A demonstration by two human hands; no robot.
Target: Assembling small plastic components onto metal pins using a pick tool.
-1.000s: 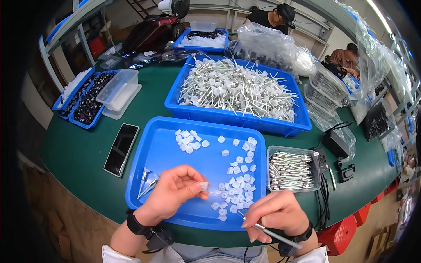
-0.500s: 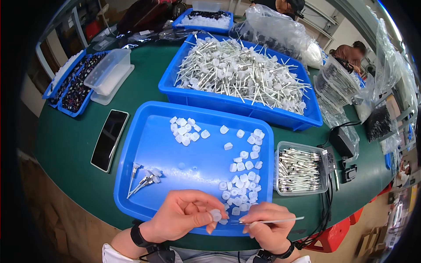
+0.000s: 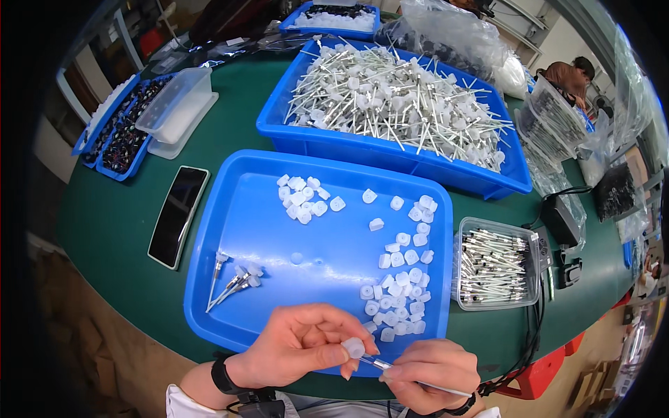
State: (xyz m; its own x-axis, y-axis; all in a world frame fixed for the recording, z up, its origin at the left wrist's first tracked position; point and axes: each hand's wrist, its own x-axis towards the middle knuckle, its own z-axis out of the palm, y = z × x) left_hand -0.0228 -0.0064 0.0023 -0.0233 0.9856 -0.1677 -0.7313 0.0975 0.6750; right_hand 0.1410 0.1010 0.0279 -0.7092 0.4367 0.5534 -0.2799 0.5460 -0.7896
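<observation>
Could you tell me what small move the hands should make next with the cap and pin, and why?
Probably push the thin metal pin further into the white cap: the left hand pinches the cap, the right hand holds the pin, its tip at the cap.

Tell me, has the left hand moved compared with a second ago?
Yes. The left hand has pulled back from over the blue tray to its near rim, holding a white cap.
</observation>
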